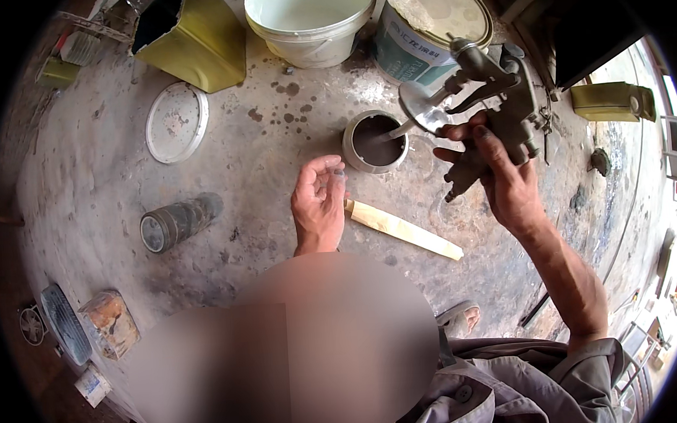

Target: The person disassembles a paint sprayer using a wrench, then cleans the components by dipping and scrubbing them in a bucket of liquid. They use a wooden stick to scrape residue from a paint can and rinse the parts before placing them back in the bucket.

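My right hand (503, 174) grips a metal spray gun (493, 96), raised and tilted on the right. A round cup lid (423, 107) and a suction tube (400, 131) are attached to it. The tube's tip reaches over or into an uncovered pale cup (353, 158) that holds dark liquid (373, 144). Near the cup's lower left, my left hand (319, 201) has its fingers loosely bent, a gap between thumb and forefinger, and nothing visible in it. A flat wooden stick (404, 229) lies just right of my left wrist, partly hidden at its upper end.
Beyond the cup stand a white bucket (311, 48), a lidded paint bucket (399, 55) and a yellowish square tin (204, 50). A round white lid (185, 135) and a dark jar (172, 226) lie to the left. Stains mark the floor (267, 161). The lower middle is blurred.
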`<state>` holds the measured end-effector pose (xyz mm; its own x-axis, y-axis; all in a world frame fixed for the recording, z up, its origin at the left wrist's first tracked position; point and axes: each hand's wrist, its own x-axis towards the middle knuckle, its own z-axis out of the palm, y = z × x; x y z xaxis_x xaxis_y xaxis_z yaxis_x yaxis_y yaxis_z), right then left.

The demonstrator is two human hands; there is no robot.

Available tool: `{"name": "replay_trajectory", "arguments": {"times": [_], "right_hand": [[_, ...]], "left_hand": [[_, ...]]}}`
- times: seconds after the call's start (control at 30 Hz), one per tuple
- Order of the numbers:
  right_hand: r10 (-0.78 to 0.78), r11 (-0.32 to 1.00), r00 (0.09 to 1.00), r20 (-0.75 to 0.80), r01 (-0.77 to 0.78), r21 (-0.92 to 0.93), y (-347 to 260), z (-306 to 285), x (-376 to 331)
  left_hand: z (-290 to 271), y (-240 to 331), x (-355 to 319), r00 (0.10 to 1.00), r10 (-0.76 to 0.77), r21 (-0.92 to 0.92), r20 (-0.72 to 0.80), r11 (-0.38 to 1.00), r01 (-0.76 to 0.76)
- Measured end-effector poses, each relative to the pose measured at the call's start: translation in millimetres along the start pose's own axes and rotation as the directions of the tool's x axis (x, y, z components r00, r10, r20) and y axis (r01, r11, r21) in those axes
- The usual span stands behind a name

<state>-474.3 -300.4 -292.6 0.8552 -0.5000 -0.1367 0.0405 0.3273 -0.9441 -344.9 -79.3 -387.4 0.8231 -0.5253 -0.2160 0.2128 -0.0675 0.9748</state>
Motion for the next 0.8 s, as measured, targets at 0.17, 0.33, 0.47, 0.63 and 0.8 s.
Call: {"name": "replay_trajectory", "arguments": {"times": [0.17, 0.33, 0.47, 0.63, 0.8], "right_hand": [[0.045, 0.959, 0.998, 0.037, -0.033, -0.281, 17.9, 14.0, 2.4], [0.055, 0.922, 0.996, 0.067, -0.024, -0.387, 28.4, 20.1, 5.5], [0.016, 0.823, 0.992, 0.125, 0.058, -0.565, 27.8, 22.6, 6.1], [-0.185, 0.891, 0.976, 0.115, 0.216, -0.399, 36.7, 24.3, 6.6], [-0.111, 0.933, 0.994, 0.015, 0.109, -0.342, 10.4, 18.2, 2.9]], "left_hand": [[3.0, -0.1, -1.1, 1.0, 0.009, 0.023, 0.01, 1.0, -0.009], [-0.6, 1.0, -2.6, 1.0, 0.01, 0.045, 0.003, 0.999, -0.01], [-0.3, 0.4, -0.9, 1.0, 0.028, 0.082, -0.009, 0.996, -0.027], [0.5, -1.2, -1.0, 1.0, 0.008, 0.102, 0.0, 0.995, -0.008], [-3.4, -7.5, -0.2, 0.991, 0.122, 0.231, -0.051, 0.967, -0.107]]}}
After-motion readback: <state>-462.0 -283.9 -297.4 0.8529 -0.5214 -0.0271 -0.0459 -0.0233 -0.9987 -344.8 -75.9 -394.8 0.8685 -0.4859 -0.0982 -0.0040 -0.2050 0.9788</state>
